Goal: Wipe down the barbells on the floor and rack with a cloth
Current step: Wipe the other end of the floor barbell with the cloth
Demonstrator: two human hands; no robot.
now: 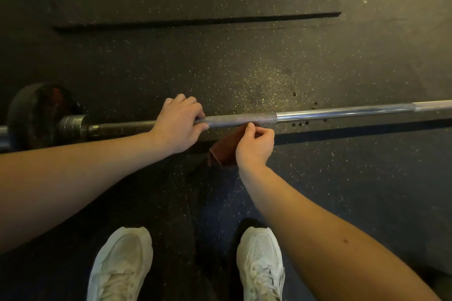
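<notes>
Barbell [318, 115] runs left to right across the view, low over the speckled rubber floor [244, 61], with a dark plate [31, 117] on its left end. The left hand [179, 124] is curled over the shaft at the edge of the knurled section. Just beside it, the right hand [255, 145] pinches a reddish-brown cloth [223, 151] between thumb and fingers, its fingertips up against the near side of the bar while the cloth hangs below. Two white shoes [122, 264] stand nearer the camera.

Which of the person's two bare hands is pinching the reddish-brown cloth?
The right hand pinches the reddish-brown cloth at the knurled steel barbell shaft; the left hand holds no cloth and wraps the bare shaft, nearer the black weight plate.
</notes>
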